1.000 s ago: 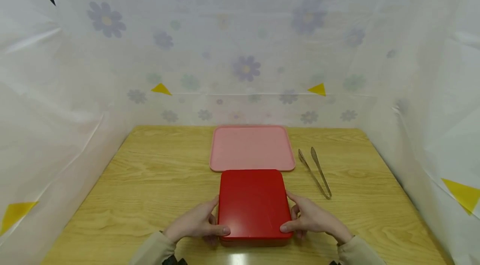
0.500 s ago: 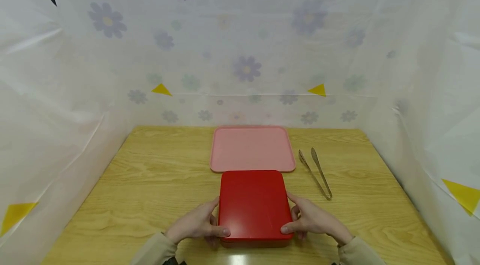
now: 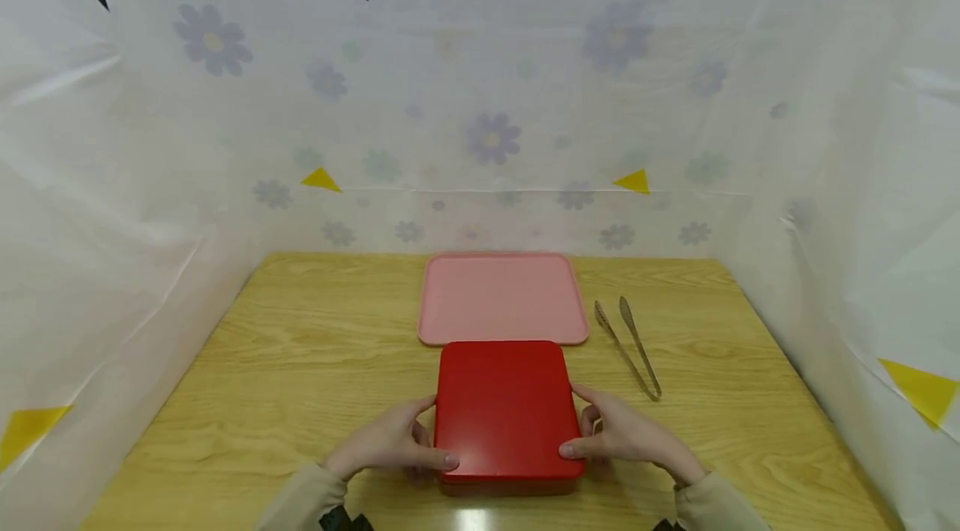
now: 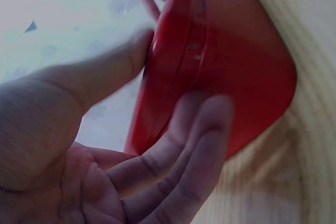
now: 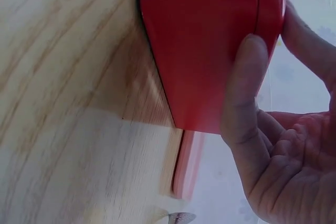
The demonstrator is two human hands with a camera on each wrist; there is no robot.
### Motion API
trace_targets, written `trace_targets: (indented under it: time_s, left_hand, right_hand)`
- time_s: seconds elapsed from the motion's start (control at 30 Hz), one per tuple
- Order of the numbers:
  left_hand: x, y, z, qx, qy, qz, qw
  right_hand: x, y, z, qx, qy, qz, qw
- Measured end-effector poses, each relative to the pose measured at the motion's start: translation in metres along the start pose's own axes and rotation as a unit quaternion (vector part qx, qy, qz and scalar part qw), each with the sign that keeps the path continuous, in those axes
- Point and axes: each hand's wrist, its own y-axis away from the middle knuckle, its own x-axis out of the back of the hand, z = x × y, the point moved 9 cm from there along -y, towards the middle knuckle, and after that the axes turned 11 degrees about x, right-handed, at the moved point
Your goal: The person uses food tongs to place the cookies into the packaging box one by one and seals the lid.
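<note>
A red lidded box [image 3: 507, 406] with rounded corners sits on the wooden table at the near middle, its lid on. My left hand [image 3: 390, 438] grips its left side, thumb on top of the lid and the other fingers bent against the side wall. On the opposite side my right hand [image 3: 624, 435] grips it the same way, thumb over the lid's near right corner. In the left wrist view the seam under the lid [image 4: 165, 72] runs close to the fingertips. The right wrist view shows a finger [image 5: 244, 87] against the box wall, near that seam. What the box contains is hidden.
Behind the box lies a pink tray [image 3: 504, 299], close to its far edge. Metal tongs [image 3: 633, 352] rest spread on the table [image 3: 300, 348] to the right. White flower-printed sheeting [image 3: 420, 97] encloses the back and both sides.
The head view has shifted very slightly. Both hands keep their hold on the red box, which stays in place.
</note>
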Motion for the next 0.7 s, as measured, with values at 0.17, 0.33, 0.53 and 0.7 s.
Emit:
trace_targets:
  time_s: [0.17,0.33,0.53,0.7]
  left_hand:
    - [0.033,-0.02,0.005,-0.027,-0.008,0.09,0.9956]
    - [0.055,-0.042,0.011,-0.049,-0.015,0.158,0.9862]
    - [0.056,-0.046,0.012,-0.035,0.029,0.19,0.9808]
    - [0.055,-0.045,0.014,-0.013,0.058,0.229,0.9717]
  right_hand:
    - [0.0,0.0,0.001,0.008,0.007,-0.009,1.0]
    - [-0.006,-0.002,0.0,0.008,-0.012,-0.024,1.0]
    - [-0.009,-0.004,0.002,-0.002,0.001,-0.006,1.0]
    - [-0.007,-0.004,-0.004,0.01,0.028,0.021,0.999]
